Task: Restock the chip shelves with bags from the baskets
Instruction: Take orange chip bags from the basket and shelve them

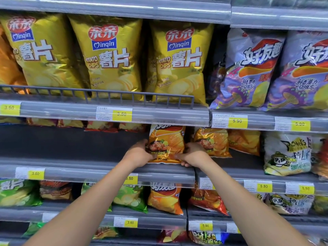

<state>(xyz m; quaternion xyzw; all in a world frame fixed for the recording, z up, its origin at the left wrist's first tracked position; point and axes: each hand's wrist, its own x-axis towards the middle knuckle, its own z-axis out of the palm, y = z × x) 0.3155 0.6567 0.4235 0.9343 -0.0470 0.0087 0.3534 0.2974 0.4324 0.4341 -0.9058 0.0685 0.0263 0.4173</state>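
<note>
Both hands hold one orange chip bag (166, 144) upright on the middle shelf (106, 172): left hand (140, 153) and right hand (192, 153) grip its bottom corners. Next, I think, let go gently so it stays up

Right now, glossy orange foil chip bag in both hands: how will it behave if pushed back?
The glossy orange foil chip bag is puffed and crinkled: probably light, contents fragile. Shiny film looks slippery; left hand and right hand hold its lower edges. Upright on its bottom seam, likely to tip.
</note>
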